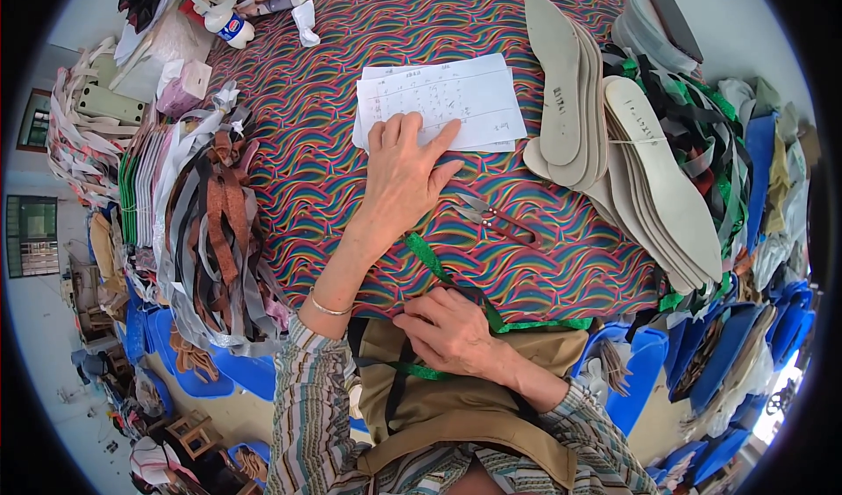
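My left hand (405, 172) lies flat on the patterned table cloth (342, 118), fingers spread, with the fingertips on the lower edge of white paper sheets (443, 100) covered in handwriting. My right hand (447, 328) is at the table's near edge, fingers closed on a green strap (431, 260) that runs from the table down over my lap. Small thread snips (491, 216) lie on the cloth just right of my left hand. A tan apron (456, 398) covers my lap.
Stacks of beige shoe insoles (614, 135) fill the right side of the table. Bundles of brown, grey and white straps (215, 223) hang off the left edge. Blue plastic bins (728, 346) and green and blue material sit at the right. A bottle (232, 28) stands far left.
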